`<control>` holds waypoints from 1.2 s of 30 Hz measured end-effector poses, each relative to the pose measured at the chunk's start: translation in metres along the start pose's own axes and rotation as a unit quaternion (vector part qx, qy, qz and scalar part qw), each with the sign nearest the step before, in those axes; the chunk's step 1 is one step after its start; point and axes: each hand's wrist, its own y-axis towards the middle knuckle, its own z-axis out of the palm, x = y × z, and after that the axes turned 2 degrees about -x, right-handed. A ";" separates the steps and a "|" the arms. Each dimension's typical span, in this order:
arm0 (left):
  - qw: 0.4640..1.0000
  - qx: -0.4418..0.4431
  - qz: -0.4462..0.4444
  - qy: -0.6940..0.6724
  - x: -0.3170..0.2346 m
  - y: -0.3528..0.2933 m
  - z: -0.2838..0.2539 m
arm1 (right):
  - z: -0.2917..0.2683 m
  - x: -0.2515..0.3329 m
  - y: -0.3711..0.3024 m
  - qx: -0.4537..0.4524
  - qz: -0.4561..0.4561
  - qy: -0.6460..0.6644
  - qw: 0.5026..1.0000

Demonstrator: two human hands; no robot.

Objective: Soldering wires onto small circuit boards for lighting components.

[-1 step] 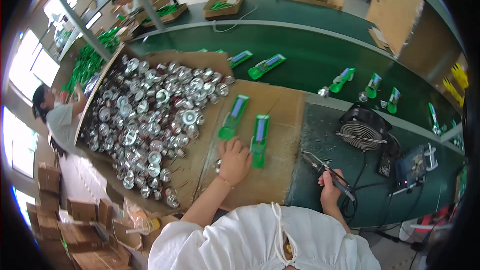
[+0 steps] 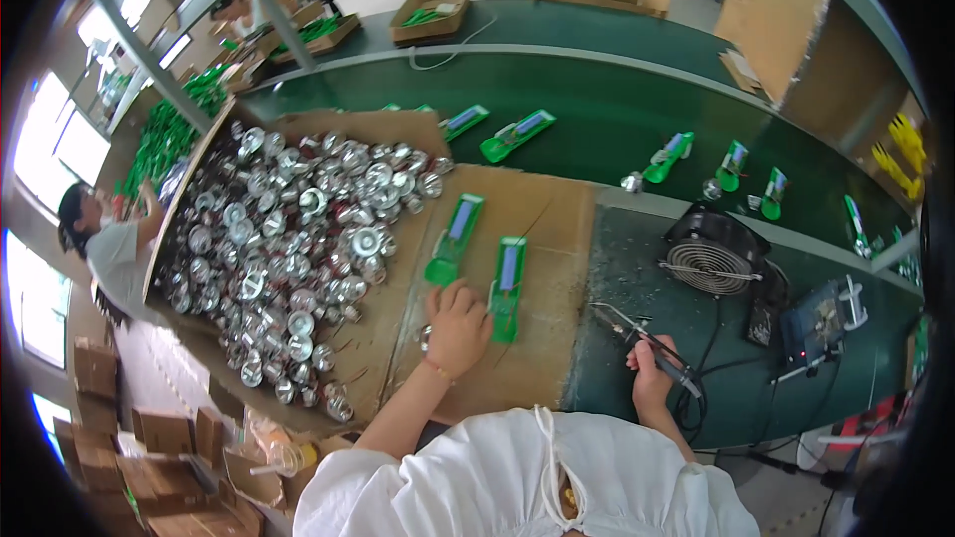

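Observation:
My left hand (image 2: 458, 330) lies palm down on the cardboard, fingers curled. A silver lamp cup (image 2: 426, 337) shows at its outer edge, mostly hidden under the hand. By its thumb side is a green torch housing (image 2: 505, 313) with a blue-violet cell in it and a thin wire reaching up. Just beyond my fingertips rests a second green housing (image 2: 441, 267), also with a cell. My right hand (image 2: 651, 375) is closed around the handle of a soldering iron (image 2: 679, 370). The iron's metal tip points left, over the dark green bench, apart from the housings.
Many silver lamp cups (image 2: 288, 249) fill a cardboard tray at left. Green housings (image 2: 668, 156) lie along the green conveyor (image 2: 587, 119) ahead. A black fan (image 2: 708, 264) and a small box-shaped device (image 2: 816, 323) stand at right, with cables. A co-worker (image 2: 114, 244) sits at far left.
The whole scene sits slightly further left and lower, as the camera shifts a little. Both hands keep their places beside the housings and on the iron.

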 end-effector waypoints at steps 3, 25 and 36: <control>0.998 -0.001 -0.035 -0.049 -0.014 -0.012 -0.028 | -0.006 -0.001 -0.001 0.000 -0.003 0.009 1.000; 0.997 0.013 -0.047 -0.055 0.006 -0.041 -0.037 | -0.003 0.003 -0.001 0.001 -0.001 0.019 1.000; 0.994 0.044 -0.084 -0.060 0.000 -0.033 -0.031 | 0.018 0.027 -0.016 0.085 -0.028 0.000 0.996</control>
